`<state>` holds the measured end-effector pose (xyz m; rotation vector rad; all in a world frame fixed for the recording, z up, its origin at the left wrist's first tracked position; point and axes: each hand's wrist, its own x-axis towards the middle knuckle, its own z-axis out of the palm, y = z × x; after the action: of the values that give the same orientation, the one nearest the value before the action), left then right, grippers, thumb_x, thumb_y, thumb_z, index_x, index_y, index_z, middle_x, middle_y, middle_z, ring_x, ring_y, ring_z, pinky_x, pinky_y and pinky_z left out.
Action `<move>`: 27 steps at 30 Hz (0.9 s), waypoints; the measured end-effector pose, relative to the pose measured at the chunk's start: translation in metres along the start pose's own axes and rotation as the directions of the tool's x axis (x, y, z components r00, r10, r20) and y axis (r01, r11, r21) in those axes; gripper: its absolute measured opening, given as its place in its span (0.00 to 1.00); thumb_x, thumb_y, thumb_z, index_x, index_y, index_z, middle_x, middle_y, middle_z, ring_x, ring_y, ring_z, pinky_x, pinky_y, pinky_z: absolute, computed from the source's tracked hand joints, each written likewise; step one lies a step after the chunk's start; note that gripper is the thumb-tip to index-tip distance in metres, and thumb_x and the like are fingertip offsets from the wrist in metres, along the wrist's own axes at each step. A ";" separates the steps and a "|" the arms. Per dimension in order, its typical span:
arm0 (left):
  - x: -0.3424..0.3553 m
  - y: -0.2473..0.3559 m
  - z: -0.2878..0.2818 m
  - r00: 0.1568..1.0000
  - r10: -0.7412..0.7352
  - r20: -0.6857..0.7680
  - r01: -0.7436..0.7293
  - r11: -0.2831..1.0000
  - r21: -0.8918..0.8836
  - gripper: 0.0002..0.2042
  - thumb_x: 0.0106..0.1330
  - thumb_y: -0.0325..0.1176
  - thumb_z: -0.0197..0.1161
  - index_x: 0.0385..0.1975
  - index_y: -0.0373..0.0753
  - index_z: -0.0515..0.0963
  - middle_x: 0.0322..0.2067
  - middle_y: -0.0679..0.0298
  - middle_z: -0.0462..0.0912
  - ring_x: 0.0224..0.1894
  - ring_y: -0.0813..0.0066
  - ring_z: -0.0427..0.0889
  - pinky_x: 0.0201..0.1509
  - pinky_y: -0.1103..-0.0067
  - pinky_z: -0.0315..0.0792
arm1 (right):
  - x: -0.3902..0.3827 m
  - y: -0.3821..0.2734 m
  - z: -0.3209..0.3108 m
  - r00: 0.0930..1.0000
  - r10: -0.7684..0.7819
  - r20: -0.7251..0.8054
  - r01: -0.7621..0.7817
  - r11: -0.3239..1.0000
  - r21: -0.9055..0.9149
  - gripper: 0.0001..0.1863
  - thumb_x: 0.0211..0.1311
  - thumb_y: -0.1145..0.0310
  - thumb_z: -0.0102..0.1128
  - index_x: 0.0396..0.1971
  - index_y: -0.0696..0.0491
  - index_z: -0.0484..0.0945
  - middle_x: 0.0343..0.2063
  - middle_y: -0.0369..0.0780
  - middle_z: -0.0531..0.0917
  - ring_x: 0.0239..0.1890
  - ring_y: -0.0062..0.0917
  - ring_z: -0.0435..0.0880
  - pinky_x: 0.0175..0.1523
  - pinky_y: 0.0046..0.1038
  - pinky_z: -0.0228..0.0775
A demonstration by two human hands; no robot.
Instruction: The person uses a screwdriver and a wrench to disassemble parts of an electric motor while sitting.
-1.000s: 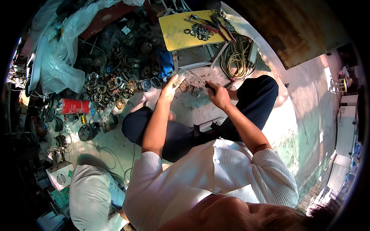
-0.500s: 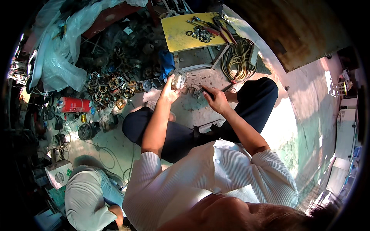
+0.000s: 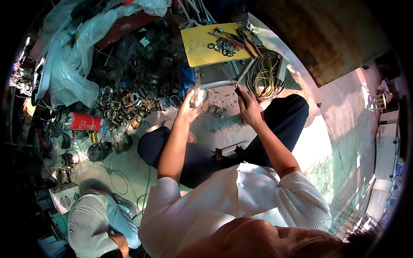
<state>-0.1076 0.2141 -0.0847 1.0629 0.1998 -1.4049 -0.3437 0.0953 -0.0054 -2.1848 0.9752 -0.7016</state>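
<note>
My left hand (image 3: 188, 109) is closed on a pale silvery metal part (image 3: 198, 95), held above the floor in front of me. To its right, my right hand (image 3: 249, 107) grips a screwdriver (image 3: 230, 78) by its dark handle, the long thin blade angled up toward the yellow board, apart from the metal part. Small fragments (image 3: 218, 111) lie on the floor beneath and between my hands. Beyond them a yellow board (image 3: 198, 41) on a metal frame carries pliers, other tools (image 3: 249, 45) and several small round metal pieces (image 3: 222, 47).
Metal parts (image 3: 129, 103), a red cylinder (image 3: 85, 121) and plastic sheeting (image 3: 69, 73) crowd the left side. A cable coil (image 3: 262, 75) lies beside the frame. A rusty panel (image 3: 322, 34) is upper right. Another person (image 3: 90, 221) bends over at lower left, near loose wires.
My right hand has shifted slightly, and the screwdriver now points upward, away from the metal part. The part in my left hand has turned a little. The other person leans lower.
</note>
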 end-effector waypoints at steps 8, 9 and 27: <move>-0.028 0.011 0.015 0.982 0.153 0.110 -0.139 0.983 -0.121 0.28 0.54 0.53 0.65 0.51 0.43 0.73 0.51 0.69 0.76 0.57 0.67 0.69 0.64 0.67 0.59 | 0.146 -0.038 0.075 0.929 -0.361 -0.076 0.351 0.929 -0.118 0.21 0.56 0.77 0.51 0.52 0.52 0.73 0.39 0.52 0.75 0.43 0.46 0.75 0.48 0.38 0.67; -0.030 0.012 0.020 0.976 0.168 0.135 -0.151 0.980 -0.128 0.30 0.53 0.54 0.66 0.53 0.43 0.72 0.52 0.69 0.75 0.58 0.67 0.67 0.66 0.66 0.54 | 0.163 -0.034 0.085 0.917 -0.388 -0.087 0.367 0.910 -0.191 0.20 0.57 0.75 0.52 0.51 0.52 0.73 0.39 0.52 0.75 0.42 0.46 0.75 0.48 0.39 0.68; -0.025 0.019 0.041 0.991 0.096 0.096 -0.070 0.967 -0.245 0.35 0.49 0.55 0.69 0.55 0.44 0.69 0.53 0.68 0.74 0.58 0.70 0.70 0.68 0.65 0.49 | 0.253 0.049 0.018 0.976 -0.208 -0.069 0.068 0.587 -0.807 0.14 0.62 0.60 0.48 0.39 0.52 0.76 0.42 0.43 0.77 0.49 0.37 0.73 0.49 0.42 0.60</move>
<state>-0.1155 0.1994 -0.0362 0.7846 0.2386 -1.3203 -0.2055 -0.1230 -0.0006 -3.0662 1.4122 -0.5530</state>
